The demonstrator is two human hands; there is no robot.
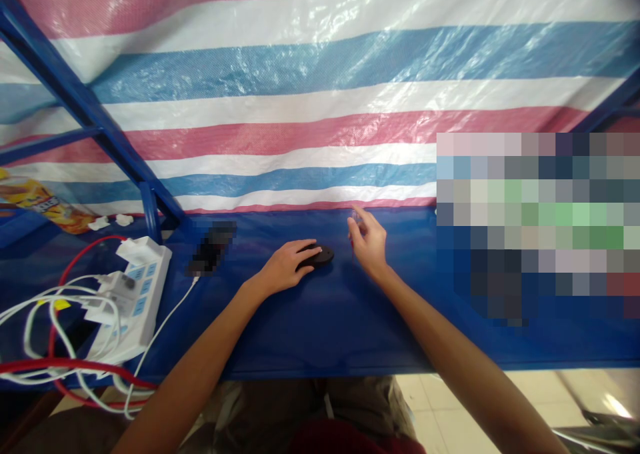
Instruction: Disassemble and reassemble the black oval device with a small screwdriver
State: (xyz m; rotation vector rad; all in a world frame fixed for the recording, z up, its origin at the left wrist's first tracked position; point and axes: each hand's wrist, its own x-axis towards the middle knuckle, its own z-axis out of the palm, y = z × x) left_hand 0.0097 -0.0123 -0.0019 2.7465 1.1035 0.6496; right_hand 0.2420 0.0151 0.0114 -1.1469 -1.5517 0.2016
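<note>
Black computer mouse (320, 256) directly beneath the left hand (285, 266), cupped gripping over its top

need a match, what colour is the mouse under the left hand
The mouse is black, clearest in the head view.

**Pink, White and Blue Stripes**

The tarpaulin (320, 61) ran in pink, white and blue bands — the surface (320, 321) below was deep blue, the computer mouse (323, 255) black — and the power strip (145, 274) white and blue, with red and white cables (65, 367).

A white power strip (143, 287) trails white and red cables (55, 321) near a striped tarpaulin (320, 61).
</note>
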